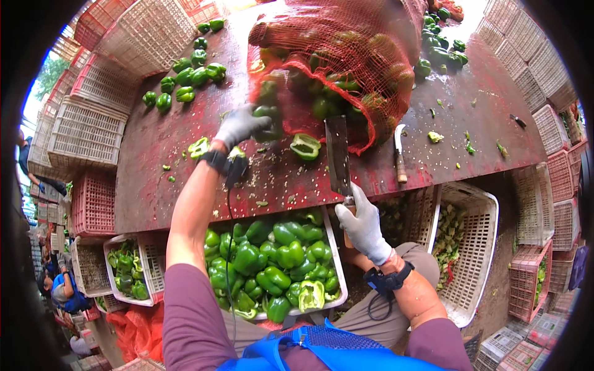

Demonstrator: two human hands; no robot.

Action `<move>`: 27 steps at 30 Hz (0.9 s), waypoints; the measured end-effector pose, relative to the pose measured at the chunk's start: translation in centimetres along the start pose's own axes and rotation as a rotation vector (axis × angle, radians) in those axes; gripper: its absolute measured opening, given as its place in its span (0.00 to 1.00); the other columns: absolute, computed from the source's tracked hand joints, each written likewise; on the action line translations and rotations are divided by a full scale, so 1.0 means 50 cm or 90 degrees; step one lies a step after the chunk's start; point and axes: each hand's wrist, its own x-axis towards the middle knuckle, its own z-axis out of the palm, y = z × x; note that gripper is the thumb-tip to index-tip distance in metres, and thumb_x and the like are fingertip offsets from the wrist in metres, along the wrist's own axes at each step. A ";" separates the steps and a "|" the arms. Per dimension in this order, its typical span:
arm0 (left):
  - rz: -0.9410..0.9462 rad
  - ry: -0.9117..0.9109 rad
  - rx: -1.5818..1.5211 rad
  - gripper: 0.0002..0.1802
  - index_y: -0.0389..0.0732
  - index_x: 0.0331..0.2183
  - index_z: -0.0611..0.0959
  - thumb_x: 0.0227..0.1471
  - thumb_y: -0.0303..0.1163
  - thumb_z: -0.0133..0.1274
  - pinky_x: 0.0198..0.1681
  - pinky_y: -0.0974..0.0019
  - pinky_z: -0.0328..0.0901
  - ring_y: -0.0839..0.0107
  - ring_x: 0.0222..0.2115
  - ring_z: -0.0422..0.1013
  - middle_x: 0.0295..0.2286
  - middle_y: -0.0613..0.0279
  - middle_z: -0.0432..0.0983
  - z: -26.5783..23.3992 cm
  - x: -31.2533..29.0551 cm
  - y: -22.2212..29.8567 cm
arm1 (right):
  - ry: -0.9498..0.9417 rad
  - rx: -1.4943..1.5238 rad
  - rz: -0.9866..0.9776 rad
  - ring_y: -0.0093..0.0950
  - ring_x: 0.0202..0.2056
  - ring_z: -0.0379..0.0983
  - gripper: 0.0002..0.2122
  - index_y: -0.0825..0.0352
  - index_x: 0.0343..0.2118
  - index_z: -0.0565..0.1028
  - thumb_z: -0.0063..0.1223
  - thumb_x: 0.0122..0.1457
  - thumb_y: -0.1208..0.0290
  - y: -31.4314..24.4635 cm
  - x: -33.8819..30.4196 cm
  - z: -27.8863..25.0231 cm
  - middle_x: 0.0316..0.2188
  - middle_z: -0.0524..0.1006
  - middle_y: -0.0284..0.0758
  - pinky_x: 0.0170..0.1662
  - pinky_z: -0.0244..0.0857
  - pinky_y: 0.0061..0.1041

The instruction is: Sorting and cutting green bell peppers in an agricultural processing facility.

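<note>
Blue cloth apron [356, 358] nearest, grey-gloved right hand [366, 230] clamps a dark steel cleaver [338, 157], presumably kept clear of the grey-gloved left hand [238, 127] gripping a green pepper [271, 127].

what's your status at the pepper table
Right hand gripping cleaver. Left hand holding green pepper. Cut pepper lying between them. Mesh sack just beyond.

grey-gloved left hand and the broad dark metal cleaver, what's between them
In the head view, past the blurred green pepper in the left hand, a cut green pepper half lies before the cleaver, with pale seeds about.
</note>
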 end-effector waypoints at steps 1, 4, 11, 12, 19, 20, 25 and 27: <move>-0.059 -0.040 -0.143 0.32 0.41 0.61 0.89 0.63 0.50 0.69 0.54 0.58 0.80 0.63 0.46 0.88 0.46 0.53 0.92 0.008 -0.064 0.015 | 0.005 -0.002 -0.004 0.47 0.46 0.90 0.32 0.67 0.73 0.73 0.63 0.67 0.64 -0.013 -0.013 0.005 0.45 0.88 0.51 0.53 0.81 0.42; -0.034 0.075 -0.214 0.38 0.37 0.62 0.87 0.65 0.58 0.66 0.53 0.54 0.79 0.56 0.46 0.87 0.48 0.44 0.91 0.071 -0.247 -0.100 | -0.043 0.035 -0.029 0.46 0.43 0.90 0.31 0.64 0.73 0.73 0.62 0.67 0.63 -0.059 -0.068 0.089 0.41 0.87 0.48 0.52 0.81 0.42; -0.122 0.138 -0.211 0.35 0.39 0.58 0.88 0.68 0.61 0.60 0.61 0.44 0.74 0.41 0.54 0.84 0.51 0.38 0.89 0.188 -0.410 -0.159 | -0.108 -0.176 -0.121 0.56 0.46 0.88 0.32 0.65 0.73 0.71 0.61 0.68 0.60 -0.072 -0.152 0.220 0.42 0.89 0.52 0.53 0.80 0.52; -0.132 0.146 -0.218 0.34 0.39 0.58 0.88 0.69 0.60 0.60 0.61 0.45 0.74 0.41 0.54 0.84 0.51 0.38 0.88 0.192 -0.414 -0.168 | -0.124 -0.204 -0.107 0.56 0.46 0.88 0.32 0.65 0.73 0.71 0.60 0.68 0.59 -0.072 -0.159 0.229 0.42 0.89 0.52 0.53 0.80 0.53; -0.097 0.191 -0.237 0.30 0.39 0.60 0.85 0.73 0.53 0.60 0.60 0.47 0.74 0.43 0.56 0.83 0.54 0.39 0.87 0.188 -0.435 -0.251 | -0.256 -0.208 -0.083 0.52 0.46 0.89 0.30 0.60 0.72 0.74 0.59 0.67 0.61 -0.128 -0.125 0.227 0.43 0.89 0.52 0.53 0.81 0.48; -0.109 0.159 -0.246 0.28 0.38 0.62 0.85 0.74 0.49 0.60 0.61 0.49 0.74 0.46 0.57 0.83 0.56 0.41 0.87 0.188 -0.433 -0.234 | -0.262 -0.210 -0.056 0.52 0.46 0.89 0.30 0.60 0.72 0.74 0.59 0.67 0.61 -0.131 -0.121 0.222 0.43 0.89 0.52 0.53 0.80 0.47; -0.104 0.125 -0.226 0.26 0.38 0.64 0.84 0.76 0.45 0.59 0.61 0.52 0.74 0.49 0.56 0.84 0.56 0.44 0.88 0.202 -0.450 -0.215 | -0.330 -0.196 0.051 0.35 0.38 0.85 0.22 0.66 0.61 0.80 0.61 0.67 0.64 -0.170 -0.075 0.222 0.36 0.87 0.45 0.47 0.77 0.41; -0.096 0.154 -0.290 0.28 0.41 0.63 0.85 0.74 0.50 0.60 0.61 0.46 0.74 0.43 0.57 0.83 0.55 0.39 0.87 0.192 -0.445 -0.252 | -0.337 -0.136 -0.073 0.30 0.39 0.82 0.17 0.70 0.53 0.82 0.62 0.66 0.66 -0.150 -0.014 0.262 0.34 0.85 0.40 0.45 0.76 0.38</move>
